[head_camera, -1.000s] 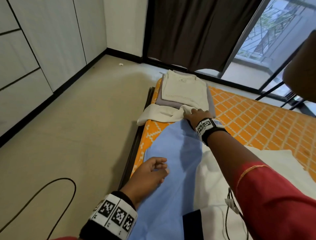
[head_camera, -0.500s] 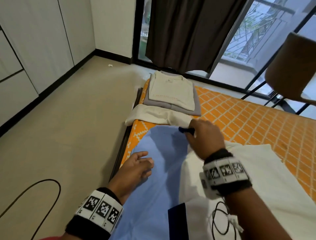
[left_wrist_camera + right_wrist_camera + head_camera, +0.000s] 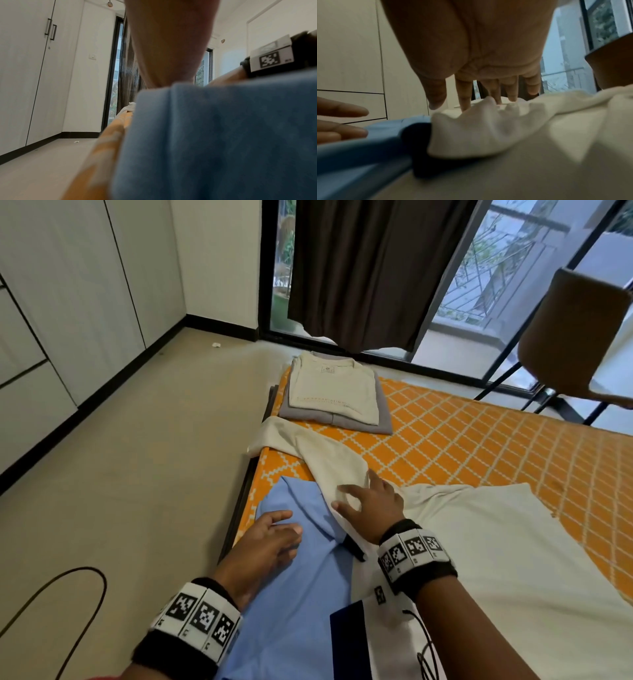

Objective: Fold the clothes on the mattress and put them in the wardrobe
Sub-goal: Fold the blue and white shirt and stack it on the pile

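On the orange patterned mattress [image 3: 479, 446] a light blue shirt [image 3: 298, 611] lies at the near left edge. My left hand [image 3: 270, 539] rests flat on it, fingers straight. Beside it spreads a white garment [image 3: 479, 542], its long sleeve [image 3: 329, 460] trailing toward the far end. My right hand [image 3: 366, 505] hovers with spread fingers over that sleeve, and in the right wrist view its fingertips [image 3: 511, 97] touch the bunched white cloth [image 3: 488, 128]. A navy cuff [image 3: 354, 547] peeks out beside the right wrist. A folded cream shirt [image 3: 330, 392] sits on a folded grey one [image 3: 383, 419].
White wardrobe doors [image 3: 68, 302] line the left wall across bare floor. A black cable [image 3: 68, 611] loops on the floor near me. A brown chair [image 3: 575, 344] stands at the far right, and a dark curtain [image 3: 370, 268] hangs before the window.
My right hand drew back from the folded stack toward me, dragging the white sleeve and navy cuff over the blue shirt, then let go and spread its fingers. The left hand stayed put.
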### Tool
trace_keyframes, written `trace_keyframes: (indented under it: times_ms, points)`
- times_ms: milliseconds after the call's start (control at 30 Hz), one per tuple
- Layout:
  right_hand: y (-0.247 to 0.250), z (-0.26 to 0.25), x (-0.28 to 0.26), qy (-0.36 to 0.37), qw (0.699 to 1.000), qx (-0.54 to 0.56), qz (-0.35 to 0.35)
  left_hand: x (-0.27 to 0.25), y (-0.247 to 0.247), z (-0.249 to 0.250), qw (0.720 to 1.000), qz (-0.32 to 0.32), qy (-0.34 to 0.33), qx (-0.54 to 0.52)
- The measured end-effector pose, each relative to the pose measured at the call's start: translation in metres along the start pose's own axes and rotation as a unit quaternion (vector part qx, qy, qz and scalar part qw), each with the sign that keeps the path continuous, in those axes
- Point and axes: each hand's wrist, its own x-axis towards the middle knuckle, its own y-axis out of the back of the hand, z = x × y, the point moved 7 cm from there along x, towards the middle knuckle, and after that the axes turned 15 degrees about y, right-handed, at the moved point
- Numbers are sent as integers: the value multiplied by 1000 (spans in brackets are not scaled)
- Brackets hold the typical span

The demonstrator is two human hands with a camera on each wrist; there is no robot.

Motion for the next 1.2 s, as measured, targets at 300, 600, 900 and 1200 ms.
trace_keyframes:
  times_ms: [300,600,900,1200]
  points:
    - [53,-9,-24,110,913,324,223,10,1,-1,1000,-23,-9,-18]
    - [32,-53,-76,184,912,363,44,3,-17,2,997,-66,-46,-3]
    - [16,-43,-63,146,942,301,4,-9,-22,15,982,-89,-161,48]
    - [47,-8,-53,125,896,342,254,-35,-42,26,942,-99,-216,237]
